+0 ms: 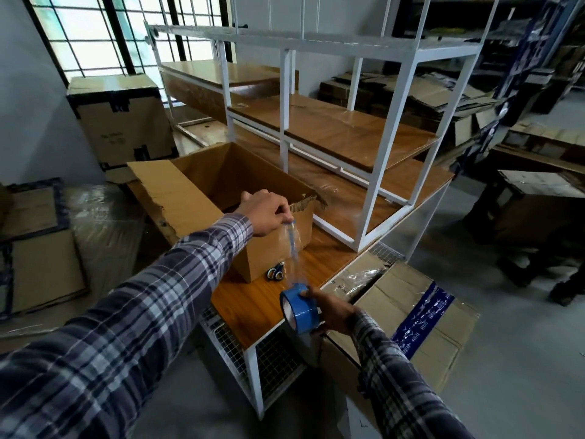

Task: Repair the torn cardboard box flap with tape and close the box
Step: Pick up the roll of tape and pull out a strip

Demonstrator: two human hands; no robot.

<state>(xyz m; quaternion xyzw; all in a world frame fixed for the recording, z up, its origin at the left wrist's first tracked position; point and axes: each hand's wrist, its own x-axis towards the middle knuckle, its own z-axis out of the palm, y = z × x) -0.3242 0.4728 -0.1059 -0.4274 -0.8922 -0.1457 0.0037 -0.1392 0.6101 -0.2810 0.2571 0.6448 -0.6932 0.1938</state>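
Right, head view, only one cam. Left hand (264,213) is up over the near rim of the open cardboard box (221,198), fingers pinched together on the free end of a clear tape strip (292,248). Strip runs down and toward the person from that pinch to the blue tape roll (300,310), which the right hand (332,312) grips w/ fingers wrapped round it, thumb on the rim. Roll hangs off the front edge of the wooden table (253,302), below the left-hand pinch. Just right of the left hand's pinch, the box's top corner is ragged, torn flap (305,204) w/ corrugation showing. Left of that hand, another flap (171,191) is folded outward. Between the two grips, beside the box's front wall, scissors (274,272) w/ dark handles lie on the table. Right of the roll, a taped carton (411,308) sits below table level.
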